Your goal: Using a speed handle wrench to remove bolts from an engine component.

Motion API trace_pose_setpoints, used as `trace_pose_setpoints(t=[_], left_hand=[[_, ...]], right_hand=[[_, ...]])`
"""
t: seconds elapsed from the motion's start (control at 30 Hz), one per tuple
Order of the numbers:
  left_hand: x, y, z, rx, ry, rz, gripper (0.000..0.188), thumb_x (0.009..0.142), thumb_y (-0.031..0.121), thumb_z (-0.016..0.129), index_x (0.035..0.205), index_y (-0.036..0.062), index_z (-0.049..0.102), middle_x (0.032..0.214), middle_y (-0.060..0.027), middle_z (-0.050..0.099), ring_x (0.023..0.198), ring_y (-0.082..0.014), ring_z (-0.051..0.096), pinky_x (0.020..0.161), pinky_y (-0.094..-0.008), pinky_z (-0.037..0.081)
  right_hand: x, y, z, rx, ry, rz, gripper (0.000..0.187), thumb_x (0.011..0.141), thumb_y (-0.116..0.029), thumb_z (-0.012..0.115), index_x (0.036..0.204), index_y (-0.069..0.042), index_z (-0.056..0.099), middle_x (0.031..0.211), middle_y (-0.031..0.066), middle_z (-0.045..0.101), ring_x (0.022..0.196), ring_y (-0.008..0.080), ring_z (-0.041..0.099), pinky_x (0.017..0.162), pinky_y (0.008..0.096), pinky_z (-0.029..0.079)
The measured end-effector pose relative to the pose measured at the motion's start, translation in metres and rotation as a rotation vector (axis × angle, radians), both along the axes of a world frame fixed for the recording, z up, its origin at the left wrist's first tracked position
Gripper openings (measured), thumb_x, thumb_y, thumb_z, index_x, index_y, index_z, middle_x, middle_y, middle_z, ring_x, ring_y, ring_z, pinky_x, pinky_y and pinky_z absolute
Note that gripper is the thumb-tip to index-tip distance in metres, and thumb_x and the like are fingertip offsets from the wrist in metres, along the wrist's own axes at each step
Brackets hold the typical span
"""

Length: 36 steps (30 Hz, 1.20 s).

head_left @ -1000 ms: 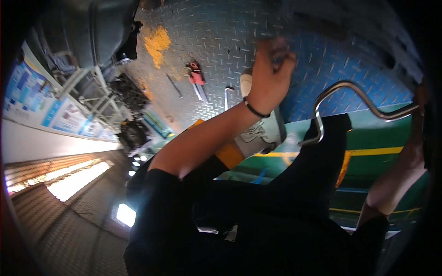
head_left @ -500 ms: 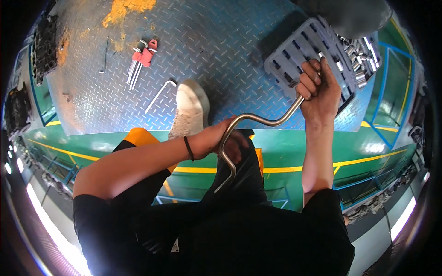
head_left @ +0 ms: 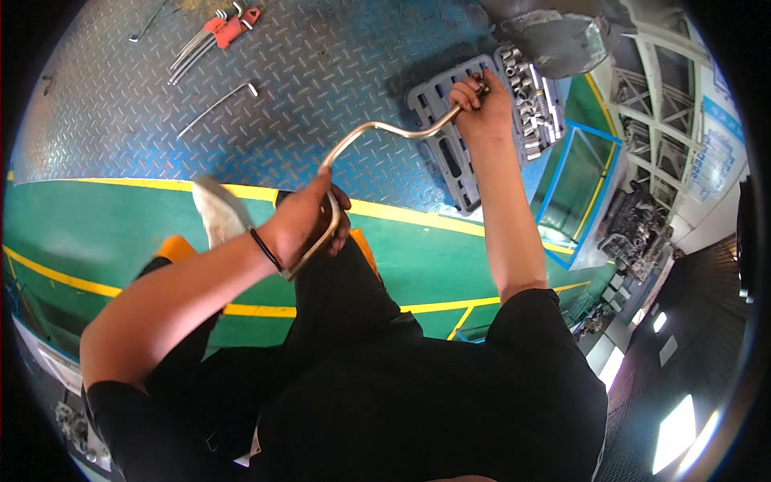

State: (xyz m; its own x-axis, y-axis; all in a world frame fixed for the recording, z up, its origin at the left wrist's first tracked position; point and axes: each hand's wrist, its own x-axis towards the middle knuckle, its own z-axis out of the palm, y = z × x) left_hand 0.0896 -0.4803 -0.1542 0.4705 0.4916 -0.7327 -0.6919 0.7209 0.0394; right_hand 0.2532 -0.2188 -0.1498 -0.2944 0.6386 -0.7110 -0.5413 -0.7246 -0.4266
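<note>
A bent, bare-metal speed wrench (head_left: 373,126), shaped like a crank, spans between my two hands. My left hand (head_left: 309,213) is closed around its near bend, with the thumb up along the rod. My right hand (head_left: 484,108) grips the far end, fingers curled in. Whatever sits at that tip is hidden by the fingers. Directly under my right hand lies an open grey tool case (head_left: 451,157) with slotted recesses. Its other side holds several shiny sockets (head_left: 526,96).
A blue steel tread plate (head_left: 265,48) carries a loose hex key (head_left: 217,108), a red-holder hex key set (head_left: 213,40) and a thin rod (head_left: 147,24). A grey rounded object (head_left: 554,40) stands beyond the case. Blue rails (head_left: 554,201) and an engine-like assembly (head_left: 634,221) are at right.
The view has swung to the right. My left hand now wraps the wrench more firmly near its bend. My light shoe has come off the plate to over the green floor.
</note>
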Motion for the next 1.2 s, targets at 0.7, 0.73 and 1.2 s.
trace_pose_setpoints(t=[0.7, 0.73, 1.2], left_hand=[[0.096, -0.006, -0.106, 0.337, -0.111, 0.597, 0.018, 0.098, 0.027, 0.039, 0.094, 0.0116, 0.029, 0.064, -0.0024, 0.044, 0.044, -0.0069, 0.036, 0.037, -0.0215, 0.029], [0.099, -0.005, -0.106, 0.319, -0.126, 0.616, 0.018, 0.098, 0.026, 0.04, 0.095, 0.0114, 0.03, 0.063, -0.0024, 0.043, 0.044, -0.0069, 0.036, 0.037, -0.0214, 0.03], [0.115, 0.124, -0.114, 0.151, -0.329, 0.679, 0.006, 0.093, 0.012, 0.039, 0.097, 0.0138, 0.035, 0.056, -0.0052, 0.039, 0.036, -0.011, 0.028, 0.032, -0.0256, 0.021]], right_hand=[[-0.049, 0.001, -0.08, 0.428, -0.401, 0.403, 0.03, 0.098, -0.03, 0.037, 0.093, -0.002, 0.045, 0.071, 0.005, 0.042, 0.052, 0.0109, 0.032, 0.048, 0.0234, 0.029], [-0.055, 0.004, -0.083, 0.443, -0.4, 0.415, 0.029, 0.098, -0.03, 0.036, 0.093, -0.003, 0.045, 0.071, 0.0048, 0.042, 0.052, 0.0107, 0.031, 0.048, 0.023, 0.028], [-0.079, 0.108, -0.083, 0.652, -0.496, 0.456, 0.022, 0.096, -0.026, 0.043, 0.095, -0.004, 0.046, 0.069, 0.0048, 0.045, 0.049, 0.0121, 0.036, 0.047, 0.0262, 0.028]])
